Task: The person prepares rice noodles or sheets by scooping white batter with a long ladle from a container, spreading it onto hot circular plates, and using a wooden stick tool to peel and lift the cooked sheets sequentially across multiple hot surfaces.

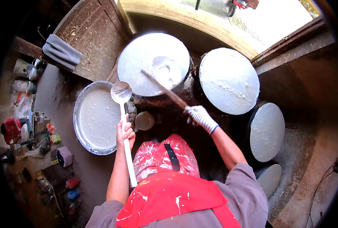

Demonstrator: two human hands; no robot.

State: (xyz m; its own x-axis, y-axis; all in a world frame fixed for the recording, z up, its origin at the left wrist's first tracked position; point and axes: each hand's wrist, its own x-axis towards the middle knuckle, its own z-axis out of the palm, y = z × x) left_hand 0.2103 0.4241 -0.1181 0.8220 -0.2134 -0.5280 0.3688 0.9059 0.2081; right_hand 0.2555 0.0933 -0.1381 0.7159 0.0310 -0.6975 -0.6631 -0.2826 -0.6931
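Observation:
My left hand (125, 132), bare, grips the white handle of a long metal ladle (121, 91). The ladle's bowl hangs between a wide metal basin (77, 125) of white batter (97, 119) and a round steaming or cooking top (131, 61) coated white. In a striped glove, my right hand (198, 116) holds a flat brown stick (169, 94). Its far end lies over that white round surface, left of an uneven, wrinkled patch of white (164, 68). From this view I cannot tell whether the tip touches the surface.
More white-covered round tops (228, 81) curve round my right side. A small cup-like vessel (145, 120) sits below the nearest top. A grey towel (62, 52) drapes over a wooden rail at left. Bags and household items (23, 108) crowd the far left. A cable (318, 185) hangs at right.

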